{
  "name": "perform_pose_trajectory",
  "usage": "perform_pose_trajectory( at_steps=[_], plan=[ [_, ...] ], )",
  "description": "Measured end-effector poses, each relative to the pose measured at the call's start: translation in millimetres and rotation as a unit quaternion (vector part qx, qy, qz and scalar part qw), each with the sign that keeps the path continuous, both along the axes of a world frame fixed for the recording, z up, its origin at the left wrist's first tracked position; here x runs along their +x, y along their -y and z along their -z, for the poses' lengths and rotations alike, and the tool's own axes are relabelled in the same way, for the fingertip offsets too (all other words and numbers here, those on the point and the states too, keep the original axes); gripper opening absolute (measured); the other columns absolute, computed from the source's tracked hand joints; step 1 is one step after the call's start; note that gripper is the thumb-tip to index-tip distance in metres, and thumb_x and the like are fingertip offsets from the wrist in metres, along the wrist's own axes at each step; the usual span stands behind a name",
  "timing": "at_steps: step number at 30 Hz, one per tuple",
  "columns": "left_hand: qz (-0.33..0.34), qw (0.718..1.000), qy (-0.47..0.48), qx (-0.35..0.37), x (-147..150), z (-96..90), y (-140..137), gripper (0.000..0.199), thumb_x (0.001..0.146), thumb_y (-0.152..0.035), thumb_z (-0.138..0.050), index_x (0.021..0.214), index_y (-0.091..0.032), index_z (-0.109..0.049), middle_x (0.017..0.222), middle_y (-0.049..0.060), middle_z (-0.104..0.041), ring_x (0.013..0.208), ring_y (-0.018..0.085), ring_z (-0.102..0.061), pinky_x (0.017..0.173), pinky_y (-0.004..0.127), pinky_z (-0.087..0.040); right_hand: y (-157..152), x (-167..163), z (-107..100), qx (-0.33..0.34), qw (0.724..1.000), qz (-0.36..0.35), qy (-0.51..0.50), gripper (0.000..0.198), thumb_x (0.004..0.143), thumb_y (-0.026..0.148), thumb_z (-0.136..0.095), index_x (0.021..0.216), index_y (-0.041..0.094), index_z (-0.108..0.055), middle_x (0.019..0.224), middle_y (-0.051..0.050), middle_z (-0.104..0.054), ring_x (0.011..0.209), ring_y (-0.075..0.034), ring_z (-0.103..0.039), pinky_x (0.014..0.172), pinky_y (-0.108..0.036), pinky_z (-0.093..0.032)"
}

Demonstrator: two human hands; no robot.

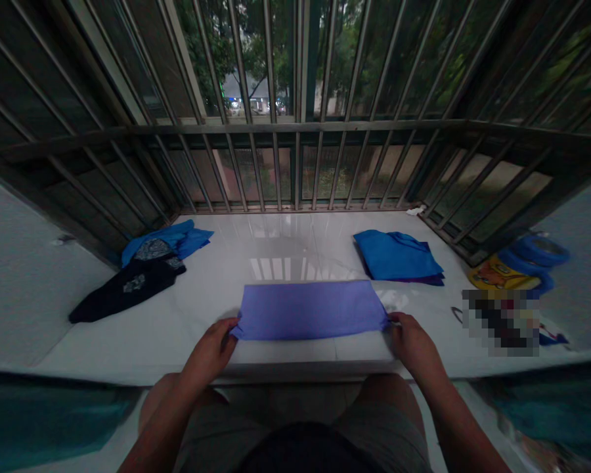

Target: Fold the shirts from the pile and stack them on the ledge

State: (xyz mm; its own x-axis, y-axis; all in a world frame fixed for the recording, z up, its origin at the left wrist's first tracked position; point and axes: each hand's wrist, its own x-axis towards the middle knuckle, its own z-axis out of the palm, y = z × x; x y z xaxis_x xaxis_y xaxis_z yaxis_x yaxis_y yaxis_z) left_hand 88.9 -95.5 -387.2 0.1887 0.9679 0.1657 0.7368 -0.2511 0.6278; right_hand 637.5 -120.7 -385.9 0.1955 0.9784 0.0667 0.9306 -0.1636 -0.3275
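A purple folded cloth (310, 310) lies as a long flat strip on the white ledge, near its front edge. My left hand (222, 341) pinches the near left corner of this cloth. At the opposite end, my right hand (404, 332) grips the near right corner, where the fabric bunches slightly. Behind and to the right rests a folded blue cloth (396, 255), with a darker purple layer showing under its lower edge.
On the left of the white ledge (285, 246) lie a crumpled blue cloth (190, 240) and a dark garment (128, 289). A blue and yellow container (505, 272) stands at right, beside a blurred-out patch. Metal window bars (298, 128) close off the back.
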Motion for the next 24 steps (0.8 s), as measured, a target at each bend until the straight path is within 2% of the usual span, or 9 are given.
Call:
perform_pose_trajectory(
  at_steps=[2,4,7,10,15,17,20,22,24],
  plan=[
    [-0.041,0.999,0.015,-0.010,4.9,-6.9,0.3,0.040,0.095,-0.039,-0.059,0.129,-0.023,-0.072,0.127,0.012,-0.080,0.115,0.031,-0.076,0.108,0.047,-0.058,-0.3,-12.6,0.2,-0.009,0.996,0.086,0.013,0.043,0.107,0.042,-0.047,0.128,0.013,-0.071,0.122,-0.024,-0.075,0.112,-0.035,-0.075,0.099,-0.045,-0.057],
    [-0.073,0.997,0.028,-0.026,11.9,-12.6,-3.4,0.041,0.095,-0.045,-0.059,0.127,-0.022,-0.071,0.120,0.011,-0.080,0.106,0.030,-0.077,0.103,0.046,-0.060,-6.0,-27.8,-4.6,-0.035,0.990,0.134,0.023,0.056,0.104,0.059,-0.053,0.124,0.009,-0.070,0.116,-0.029,-0.074,0.104,-0.039,-0.075,0.092,-0.047,-0.058],
    [-0.103,0.991,0.061,-0.064,21.9,-12.2,-9.9,0.044,0.091,-0.053,-0.062,0.122,-0.023,-0.070,0.104,0.007,-0.081,0.090,0.027,-0.078,0.090,0.042,-0.062,-20.6,-43.9,-17.4,-0.054,0.989,0.138,-0.018,0.041,0.100,0.051,-0.062,0.107,0.013,-0.073,0.108,-0.027,-0.075,0.100,-0.038,-0.076,0.090,-0.045,-0.055],
    [-0.110,0.980,0.127,-0.103,27.0,-3.9,-10.9,0.049,0.084,-0.060,-0.066,0.116,-0.024,-0.070,0.088,0.003,-0.079,0.084,0.026,-0.078,0.084,0.040,-0.061,-35.3,-49.6,-34.9,-0.034,0.987,0.139,-0.070,0.032,0.104,0.043,-0.054,0.098,0.017,-0.072,0.096,-0.023,-0.076,0.096,-0.037,-0.076,0.085,-0.042,-0.054],
    [-0.137,0.941,0.264,-0.162,31.5,4.5,0.3,0.069,0.074,-0.081,-0.074,0.111,-0.023,-0.072,0.095,0.007,-0.082,0.090,0.028,-0.080,0.087,0.044,-0.064,-54.3,-90.8,-66.1,0.056,0.980,0.133,-0.133,0.055,0.112,0.055,-0.029,0.133,0.015,-0.062,0.107,-0.022,-0.078,0.101,-0.036,-0.076,0.084,-0.041,-0.054],
    [-0.150,0.919,0.310,-0.191,34.0,3.1,4.6,0.080,0.068,-0.090,-0.074,0.110,-0.022,-0.073,0.102,0.011,-0.084,0.095,0.030,-0.081,0.090,0.045,-0.066,-59.2,-134.2,-71.5,0.100,0.978,0.078,-0.164,0.054,0.112,0.054,-0.035,0.145,0.017,-0.056,0.124,-0.021,-0.077,0.111,-0.034,-0.075,0.093,-0.041,-0.056],
    [-0.149,0.903,0.337,-0.220,36.5,-1.6,8.2,0.086,0.068,-0.096,-0.071,0.109,-0.020,-0.075,0.110,0.015,-0.085,0.105,0.031,-0.081,0.097,0.045,-0.066,-55.8,-217.5,-62.6,0.141,0.966,-0.120,-0.182,0.045,0.107,0.037,-0.051,0.146,0.017,-0.058,0.154,-0.022,-0.064,0.134,-0.035,-0.066,0.114,-0.049,-0.051],
    [-0.147,0.900,0.339,-0.231,36.4,-4.3,9.4,0.085,0.069,-0.096,-0.070,0.107,-0.020,-0.077,0.111,0.016,-0.085,0.108,0.032,-0.081,0.098,0.045,-0.066,-43.8,-269.6,-44.9,0.074,0.952,-0.269,-0.126,0.040,0.102,0.026,-0.059,0.140,0.017,-0.064,0.167,-0.021,-0.053,0.148,-0.037,-0.056,0.125,-0.058,-0.041],
    [-0.155,0.897,0.338,-0.239,35.2,-5.6,10.9,0.085,0.068,-0.096,-0.071,0.106,-0.021,-0.079,0.112,0.015,-0.085,0.109,0.033,-0.081,0.097,0.045,-0.067,-27.2,-307.4,-22.2,0.010,0.936,-0.343,-0.079,0.045,0.102,0.025,-0.063,0.145,0.015,-0.062,0.169,-0.023,-0.050,0.154,-0.040,-0.050,0.127,-0.066,-0.036]
  ],
)
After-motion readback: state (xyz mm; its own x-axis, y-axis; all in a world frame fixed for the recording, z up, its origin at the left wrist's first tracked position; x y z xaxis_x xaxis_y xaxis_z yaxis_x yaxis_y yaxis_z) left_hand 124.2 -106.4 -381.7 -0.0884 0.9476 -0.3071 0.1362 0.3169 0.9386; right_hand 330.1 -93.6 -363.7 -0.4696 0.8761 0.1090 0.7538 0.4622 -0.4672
